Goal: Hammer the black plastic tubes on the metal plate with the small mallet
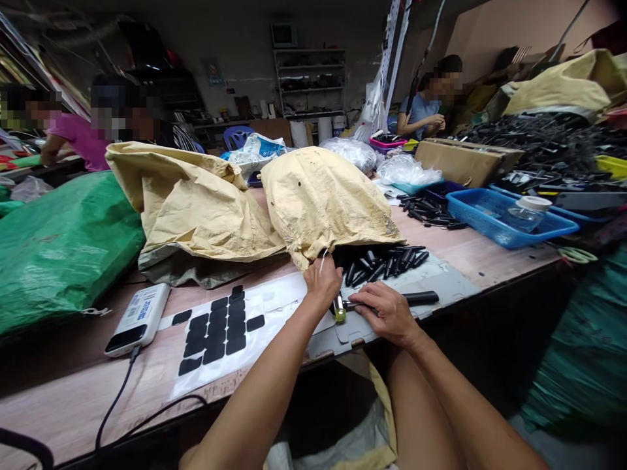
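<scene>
My left hand (322, 282) is closed at the gathered lower corner of a cream woven sack (337, 196). A white string shows over its fingers; what they grip is hidden. Beside it my right hand (386, 309) is closed around the dark shaft of a hammer (422, 298). The hammer lies almost level over a grey board (453, 282), its yellow-green-tipped head close to my left wrist and its black grip sticking out to the right. Just behind my hands lies a pile of small black cylindrical parts (386, 262).
On the left are a white power bank (138, 320) with a cable, a sheet of black square stickers (215, 333), a second cream sack (206, 202) and a green sack (68, 241). A blue tray (509, 219) stands right. Co-workers sit beyond. An open bag (386, 418) hangs below the table edge.
</scene>
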Available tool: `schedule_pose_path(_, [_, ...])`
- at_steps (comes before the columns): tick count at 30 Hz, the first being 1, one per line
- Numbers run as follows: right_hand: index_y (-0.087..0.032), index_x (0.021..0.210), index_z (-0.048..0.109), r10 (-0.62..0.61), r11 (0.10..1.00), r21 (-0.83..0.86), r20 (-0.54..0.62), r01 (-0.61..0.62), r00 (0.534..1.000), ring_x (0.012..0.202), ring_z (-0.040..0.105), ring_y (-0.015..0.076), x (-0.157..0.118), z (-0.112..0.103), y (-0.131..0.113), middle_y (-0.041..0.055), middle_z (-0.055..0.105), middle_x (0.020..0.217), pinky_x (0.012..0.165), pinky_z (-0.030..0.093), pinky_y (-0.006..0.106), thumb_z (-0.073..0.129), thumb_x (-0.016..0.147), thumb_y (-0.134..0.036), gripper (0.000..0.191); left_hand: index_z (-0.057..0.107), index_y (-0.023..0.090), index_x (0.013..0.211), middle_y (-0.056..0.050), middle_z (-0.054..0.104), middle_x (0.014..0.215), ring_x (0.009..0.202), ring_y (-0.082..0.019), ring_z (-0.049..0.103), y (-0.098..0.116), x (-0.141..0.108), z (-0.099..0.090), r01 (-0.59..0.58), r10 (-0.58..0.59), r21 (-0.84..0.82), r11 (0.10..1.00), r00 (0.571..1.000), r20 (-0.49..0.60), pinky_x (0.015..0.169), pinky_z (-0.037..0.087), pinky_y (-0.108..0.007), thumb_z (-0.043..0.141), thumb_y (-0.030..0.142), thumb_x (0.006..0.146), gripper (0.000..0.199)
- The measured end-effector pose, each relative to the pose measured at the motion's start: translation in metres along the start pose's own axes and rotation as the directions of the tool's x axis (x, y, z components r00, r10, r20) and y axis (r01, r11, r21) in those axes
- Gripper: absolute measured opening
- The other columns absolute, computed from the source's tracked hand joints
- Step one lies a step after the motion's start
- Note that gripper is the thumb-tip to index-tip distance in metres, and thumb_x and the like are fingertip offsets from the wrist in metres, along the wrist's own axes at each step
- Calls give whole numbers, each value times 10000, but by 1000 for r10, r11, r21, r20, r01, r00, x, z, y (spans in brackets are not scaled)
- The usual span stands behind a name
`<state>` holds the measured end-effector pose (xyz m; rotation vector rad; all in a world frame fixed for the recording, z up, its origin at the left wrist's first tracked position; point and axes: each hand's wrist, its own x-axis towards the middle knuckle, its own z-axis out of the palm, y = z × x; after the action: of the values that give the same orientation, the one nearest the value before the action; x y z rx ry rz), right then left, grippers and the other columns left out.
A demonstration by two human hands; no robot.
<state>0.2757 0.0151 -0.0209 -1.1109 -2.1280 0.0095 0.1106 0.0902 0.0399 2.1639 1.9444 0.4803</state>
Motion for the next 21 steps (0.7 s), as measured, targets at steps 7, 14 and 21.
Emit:
schedule_pose_path(7, [-245,1107,712,13,1000,-11,15,-13,1000,881,587,190,0,-1,-2,43,686,962,788,486,329,621,901,-188,233,665,232,944,-3,712,912,780,-174,625,-50,-58,-40,-213,200,-294,932,977,-72,681,434,-279,666,328,876,117])
schedule_pose_path(14, [-254,1095,705,7,999,-42,30,-5,1000,878,594,190,2,-2,-3,40,688,974,783,493,330,598,912,-183,224,698,222,942,-29,655,903,865,-203,585,-100,-104,-19,-209,214,-335,919,977,-24,761,447,-309,690,283,843,116])
schedule_pose_path(21, [-236,1169,680,-33,999,-26,3,33,999,900,604,199,6,-10,-11,62,686,993,797,514,353,530,960,-162,268,704,211,972,-23,638,885,876,-200,576,-105,-103,-7,-219,221,-440,871,974,-49,790,446,-312,731,212,790,184])
